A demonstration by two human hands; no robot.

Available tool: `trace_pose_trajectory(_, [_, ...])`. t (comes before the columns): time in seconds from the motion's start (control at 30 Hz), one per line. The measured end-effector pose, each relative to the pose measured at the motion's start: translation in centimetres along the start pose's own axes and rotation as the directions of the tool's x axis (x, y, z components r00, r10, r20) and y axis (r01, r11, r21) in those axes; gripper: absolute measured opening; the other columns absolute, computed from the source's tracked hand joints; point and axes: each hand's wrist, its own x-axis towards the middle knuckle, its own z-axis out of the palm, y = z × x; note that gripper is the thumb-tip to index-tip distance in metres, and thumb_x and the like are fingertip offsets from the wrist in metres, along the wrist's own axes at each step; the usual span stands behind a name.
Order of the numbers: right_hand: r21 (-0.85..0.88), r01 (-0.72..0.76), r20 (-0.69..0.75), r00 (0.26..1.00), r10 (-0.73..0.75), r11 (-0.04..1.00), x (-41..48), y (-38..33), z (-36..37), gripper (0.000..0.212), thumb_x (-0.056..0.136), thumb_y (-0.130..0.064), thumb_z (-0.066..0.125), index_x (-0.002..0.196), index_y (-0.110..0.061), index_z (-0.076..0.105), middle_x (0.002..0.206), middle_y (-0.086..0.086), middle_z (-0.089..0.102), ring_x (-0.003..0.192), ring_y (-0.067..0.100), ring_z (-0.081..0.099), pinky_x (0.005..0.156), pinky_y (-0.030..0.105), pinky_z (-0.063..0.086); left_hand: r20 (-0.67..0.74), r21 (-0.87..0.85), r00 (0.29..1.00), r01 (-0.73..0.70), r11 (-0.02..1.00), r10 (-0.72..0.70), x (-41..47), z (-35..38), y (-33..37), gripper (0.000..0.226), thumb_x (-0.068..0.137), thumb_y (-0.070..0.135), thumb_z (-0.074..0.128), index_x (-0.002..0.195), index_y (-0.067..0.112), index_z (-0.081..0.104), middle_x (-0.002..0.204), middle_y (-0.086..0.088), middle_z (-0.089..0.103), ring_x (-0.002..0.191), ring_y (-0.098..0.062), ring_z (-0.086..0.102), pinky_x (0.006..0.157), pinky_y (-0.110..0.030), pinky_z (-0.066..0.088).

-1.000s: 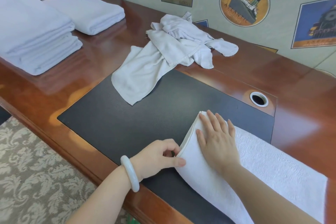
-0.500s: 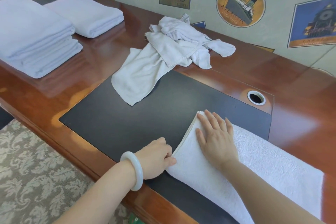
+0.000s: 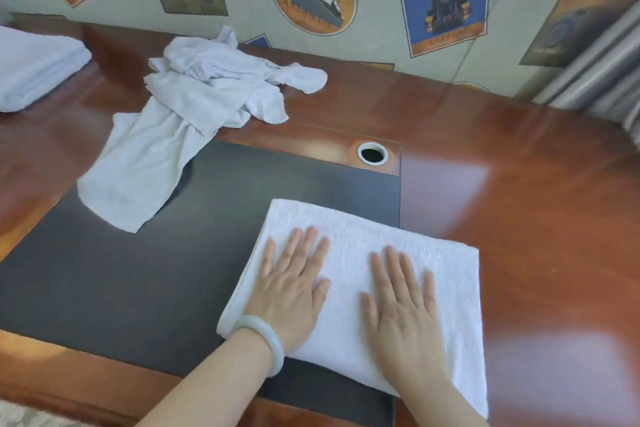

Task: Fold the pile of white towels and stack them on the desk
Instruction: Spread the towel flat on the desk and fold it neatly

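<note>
A folded white towel (image 3: 446, 291) lies flat across the right edge of the black desk mat (image 3: 121, 281). My left hand (image 3: 292, 282), with a pale bangle on its wrist, rests palm down on the towel's left half, fingers straight. Beside it, my right hand (image 3: 401, 298) presses flat on the towel's middle, fingers spread. A crumpled pile of white towels (image 3: 194, 107) sits at the back left, one end hanging over the mat. A folded white towel stack (image 3: 31, 69) shows at the far left edge.
The brown wooden desk (image 3: 519, 177) runs to the right, with a round cable hole (image 3: 372, 153) behind the mat. The wall with posters stands right behind the desk. A grey curtain (image 3: 602, 73) hangs at the right. The desk's front edge is near me.
My left hand let go of the towel's left edge and moved onto the towel, palm down. My right hand slid to the right. The view swung right, so most of the folded stacks left the frame.
</note>
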Motion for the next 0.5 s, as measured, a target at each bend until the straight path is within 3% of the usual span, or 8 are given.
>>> trace_pose_trajectory(0.1, [-0.039, -0.025, -0.045, 0.999, 0.023, 0.999, 1.6, -0.5, -1.4, 0.061, 0.103, -0.047, 0.019, 0.147, -0.013, 0.045, 0.156, 0.008, 0.036, 0.145, 0.025, 0.027, 0.116, 0.05, 0.012, 0.001, 0.038, 1.0, -0.018, 0.999, 0.018, 1.2, -1.0, 0.9, 0.058, 0.098, 0.04, 0.029, 0.147, 0.015, 0.045, 0.158, -0.005, 0.034, 0.146, -0.026, 0.032, 0.11, -0.052, 0.019])
trace_pose_trajectory(0.2, [-0.072, -0.059, -0.058, 0.997, 0.054, 0.996, 4.1, -0.2, -1.7, 0.057, 0.1, -0.044, 0.026, 0.144, -0.014, 0.048, 0.152, 0.011, 0.043, 0.144, 0.029, 0.033, 0.115, 0.052, 0.012, 0.06, 0.053, 0.992, -0.118, 0.992, 0.115, 3.1, -1.3, 1.4, 0.055, 0.1, 0.042, 0.026, 0.149, 0.021, 0.041, 0.159, -0.001, 0.032, 0.147, -0.023, 0.028, 0.112, -0.052, 0.016])
trace_pose_trajectory(0.27, [-0.063, -0.153, -0.027, 0.988, 0.152, 0.986, 4.7, 2.0, -1.3, 0.059, 0.099, -0.049, 0.026, 0.148, -0.02, 0.043, 0.154, 0.008, 0.041, 0.146, 0.025, 0.029, 0.116, 0.053, 0.011, 0.096, 0.065, 0.99, -0.105, 0.992, 0.099, 4.5, -1.1, 0.5, 0.057, 0.101, 0.051, 0.015, 0.154, 0.032, 0.026, 0.163, 0.005, 0.022, 0.15, -0.021, 0.019, 0.113, -0.056, 0.013])
trace_pose_trajectory(0.37, [-0.063, -0.238, 0.022, 0.97, 0.24, 0.969, 4.0, 4.9, -0.5, 0.066, 0.099, -0.057, 0.017, 0.154, -0.023, 0.03, 0.16, 0.004, 0.028, 0.15, 0.018, 0.016, 0.12, 0.048, 0.004, 0.124, 0.039, 0.992, 0.034, 0.999, -0.038, 5.8, -0.8, -2.2, 0.067, 0.085, 0.069, -0.012, 0.149, 0.049, -0.018, 0.16, 0.013, -0.025, 0.149, -0.014, -0.022, 0.119, -0.058, -0.001])
trace_pose_trajectory(0.5, [-0.073, -0.229, 0.07, 0.97, 0.234, 0.971, 4.2, 5.2, -1.4, 0.073, 0.098, -0.06, 0.004, 0.152, -0.023, 0.036, 0.157, 0.004, 0.035, 0.148, 0.018, 0.02, 0.116, 0.049, 0.008, 0.172, -0.011, 0.977, 0.127, 0.992, -0.123, 6.0, -2.1, -3.8, 0.088, 0.062, 0.08, -0.032, 0.145, 0.049, -0.027, 0.158, 0.012, -0.031, 0.145, -0.008, -0.03, 0.122, -0.053, 0.003])
